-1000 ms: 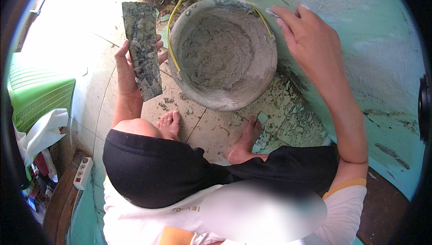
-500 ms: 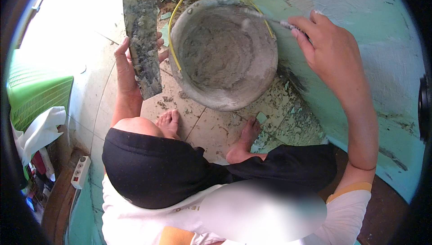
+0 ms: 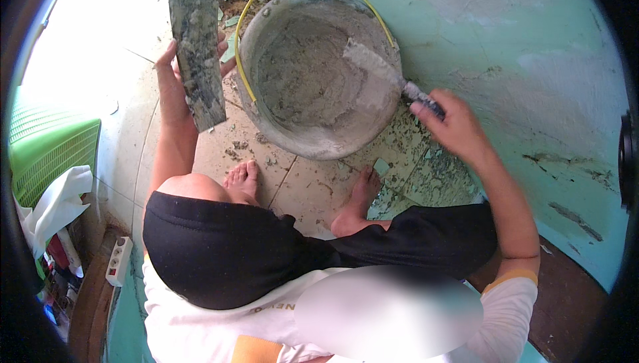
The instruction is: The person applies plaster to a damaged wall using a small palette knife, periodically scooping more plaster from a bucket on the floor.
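My left hand (image 3: 174, 83) is closed round a flat, dark rectangular board (image 3: 198, 56) smeared with grey mortar, held left of the bucket. Its fingertips show past the board's right edge; the palm is behind it. In my right hand (image 3: 454, 120) is a trowel (image 3: 377, 63), gripped by its dark handle. Grey paste coats the narrow blade, which reaches over the right rim into the bucket (image 3: 363, 143). Inside that round grey bucket lies wet mortar (image 3: 309, 70), also spread up the walls. A yellow wire handle with a green grip leans over its far side.
A green wall (image 3: 532, 143) with patched and flaking areas rises at the right. Paint chips and crumbs lie on the tiled floor (image 3: 293, 196) around my bare feet. At the left are a green plastic basket (image 3: 56, 153), a white cloth (image 3: 60, 200) and a power strip (image 3: 119, 261).
The trowel has come down and left from near the wall, its blade now over the bucket's inside. The board stays in my left hand; the whole view has shifted slightly.
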The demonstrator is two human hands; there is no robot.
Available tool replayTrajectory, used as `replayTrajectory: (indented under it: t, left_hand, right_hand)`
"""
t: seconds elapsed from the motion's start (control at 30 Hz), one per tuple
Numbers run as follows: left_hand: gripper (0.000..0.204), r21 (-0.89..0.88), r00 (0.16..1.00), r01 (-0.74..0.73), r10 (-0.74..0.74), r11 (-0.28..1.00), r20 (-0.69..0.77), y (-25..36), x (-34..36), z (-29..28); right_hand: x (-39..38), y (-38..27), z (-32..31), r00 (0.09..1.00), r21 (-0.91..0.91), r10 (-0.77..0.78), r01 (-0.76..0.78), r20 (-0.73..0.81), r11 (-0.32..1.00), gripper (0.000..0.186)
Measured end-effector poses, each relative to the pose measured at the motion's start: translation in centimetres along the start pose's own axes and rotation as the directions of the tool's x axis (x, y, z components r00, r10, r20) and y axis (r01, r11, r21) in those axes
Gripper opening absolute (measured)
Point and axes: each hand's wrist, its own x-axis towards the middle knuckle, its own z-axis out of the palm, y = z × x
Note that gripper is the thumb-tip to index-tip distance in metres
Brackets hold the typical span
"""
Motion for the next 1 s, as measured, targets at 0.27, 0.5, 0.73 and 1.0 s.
replayTrajectory:
  t: [0.27,0.5,0.73,1.0]
  left_hand:
    - [0.06,-0.152,0.993,0.045,-0.028,0.987,0.114,0.0,2.5,-1.3]
    - [0.062,-0.437,0.964,0.145,-0.028,0.887,0.264,-0.2,-1.3,-4.2]
    - [0.065,-0.479,0.979,0.052,0.049,0.876,0.197,-0.2,-1.5,-7.2]
    - [0.069,-0.439,0.984,0.059,0.021,0.897,0.175,-1.2,-0.9,-6.8]
  right_hand:
    - [0.0,0.8,8.6,0.996,0.244,-0.028,0.047,-0.082,0.969,0.041]
    - [4.1,0.9,7.7,0.958,0.166,-0.134,0.179,-0.252,0.97,0.027]
    - [6.7,0.6,5.6,0.822,-0.075,-0.363,0.37,-0.439,0.926,0.032]
    - [4.5,0.3,7.7,0.951,0.109,-0.118,0.155,-0.286,0.982,0.032]
